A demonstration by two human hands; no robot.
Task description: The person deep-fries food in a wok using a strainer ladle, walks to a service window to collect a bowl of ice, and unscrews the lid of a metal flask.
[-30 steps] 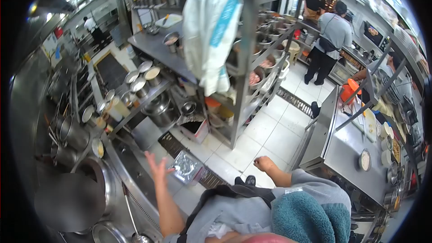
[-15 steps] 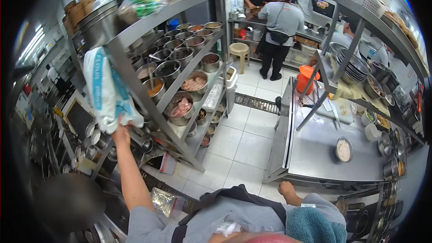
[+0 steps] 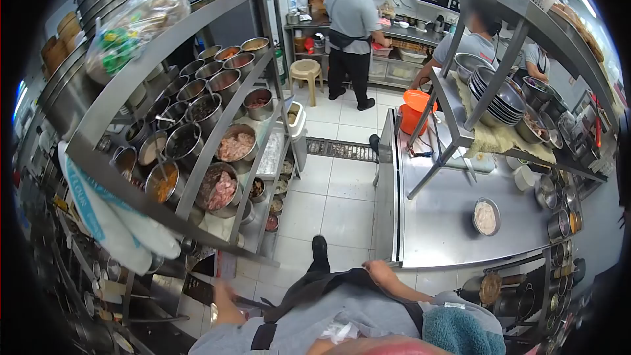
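My left hand [image 3: 224,294] is low at my left side, below the shelf rack, and smeared by motion; no held thing shows there. Above and to its left, a white and blue flour sack [image 3: 108,213] hangs at the corner of the metal rack [image 3: 125,184], apart from the hand. My right hand [image 3: 380,272] is close to my dark apron [image 3: 328,292] and the near corner of the steel worktable [image 3: 434,240]. Its fingers are curled, with nothing visible in them.
Steel pots of food, one with raw meat [image 3: 222,190], fill the rack. A bowl [image 3: 486,217], a cutting board [image 3: 476,163] and an orange bucket [image 3: 415,110] are on the worktable. Ahead stand a stool [image 3: 306,79] and a person [image 3: 351,33]; another person [image 3: 470,43] is behind the worktable.
My left hand has let go of the flour sack and dropped toward my body; the sack stays hanging. My view has moved forward, with one foot now showing. My right hand is nearer my apron.
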